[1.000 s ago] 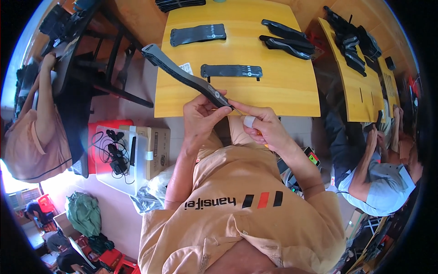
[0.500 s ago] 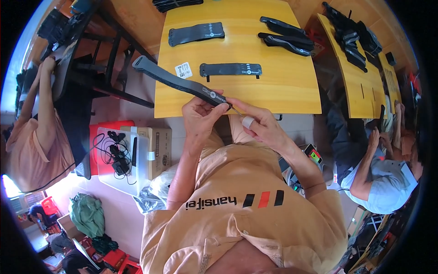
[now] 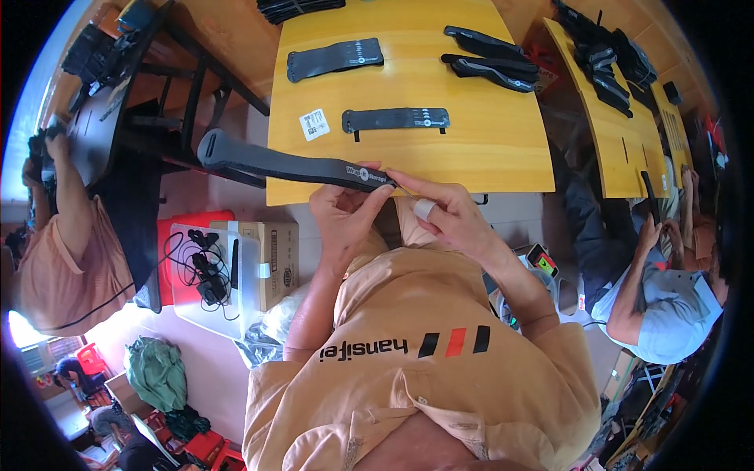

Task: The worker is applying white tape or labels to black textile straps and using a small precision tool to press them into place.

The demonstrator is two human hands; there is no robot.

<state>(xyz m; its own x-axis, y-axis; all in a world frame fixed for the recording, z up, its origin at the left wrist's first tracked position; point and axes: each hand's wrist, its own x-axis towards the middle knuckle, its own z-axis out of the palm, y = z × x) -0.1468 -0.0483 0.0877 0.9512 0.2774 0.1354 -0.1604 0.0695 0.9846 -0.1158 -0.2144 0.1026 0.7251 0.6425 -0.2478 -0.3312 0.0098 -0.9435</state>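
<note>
My left hand (image 3: 345, 218) is closed on the near end of a grey-black fabric strap (image 3: 290, 167), thumb on top. The strap's rounded free end reaches out to the left beyond the table edge. My right hand (image 3: 448, 216) pinches a thin metal tool (image 3: 405, 191) whose tip meets the strap's end by my left thumb; what kind of tool it is does not show. White tape (image 3: 424, 209) wraps one right finger. Ahead on the yellow table (image 3: 487, 149) lie a short flat strap (image 3: 397, 119) and a wider stack of straps (image 3: 334, 59).
A white label sheet (image 3: 314, 124) lies on the table at left, folded straps (image 3: 493, 71) at far right, a black bundle (image 3: 298, 8) at the back. Left of me stand a clear bin (image 3: 184, 314) with cables and a cardboard box (image 3: 280, 271). People work on both sides.
The strap's free end has swung left and down toward me and turned to show more of its face. Both hands keep nearly the same place and hold.
</note>
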